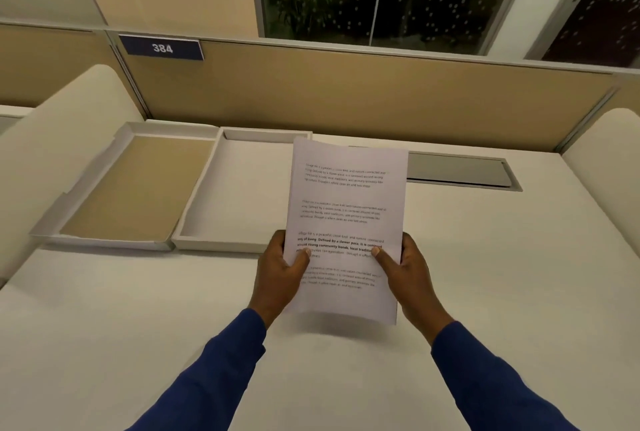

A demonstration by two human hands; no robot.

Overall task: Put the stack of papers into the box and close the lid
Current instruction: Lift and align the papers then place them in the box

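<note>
A stack of printed white papers (346, 208) is held above the desk, lifted clear of the surface and tilted toward me. My left hand (280, 278) grips its lower left edge with the thumb on top. On the lower right edge sits my right hand (405, 278), gripping the same way. The open white box (194, 219) lies on the desk just left of and behind the papers, and its inside looks bare. Its lid (104, 240), with a brown inner face up, lies flat to the left of the box, touching it.
A white desk (138, 326) carries everything. A tan partition (381, 101) with a blue "384" sign (162, 48) stands behind. A grey cable hatch (457, 172) is set in the desk at the back right. Cream curved dividers rise at both sides.
</note>
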